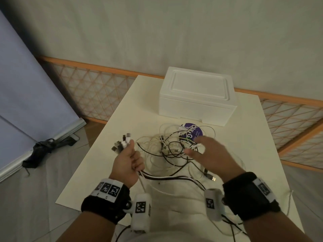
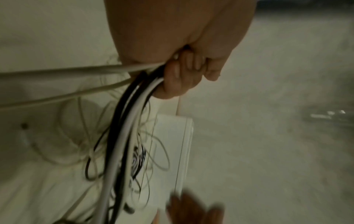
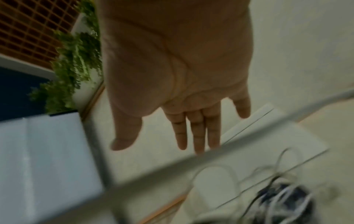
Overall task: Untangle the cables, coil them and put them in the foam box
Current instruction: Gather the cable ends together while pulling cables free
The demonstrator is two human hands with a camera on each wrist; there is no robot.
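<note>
- Head view: the cables (image 1: 173,151) lie in a loose black-and-white tangle on the white table (image 1: 97,172), in front of the foam box (image 1: 197,98), whose lid is on. Part of the tangle overlies a purple round disc (image 1: 192,132).
- Head view: the left hand (image 1: 128,165) is fisted round a bundle of cable ends, with the plugs (image 1: 121,143) fanned out above the fist. The right hand (image 1: 209,155) hovers over the tangle, fingers spread, holding nothing.
- Handling, as a judgement: the cables look light, limp and prone to snag. Take hold near the plugs, which are the stiff parts, and draw one strand at a time; a hard pull would likely tighten the knots.
- Left wrist view: shows what the head view hides, namely the curled fingers (image 2: 184,75) clamping several black and white strands that trail down towards the table. The foam box appears beyond, blurred.
- Right wrist view: confirms the open palm, fingers (image 3: 199,133) straight, touching no cable. Only this view shows green foliage (image 3: 74,57) by a lattice. The picture is blurred.
</note>
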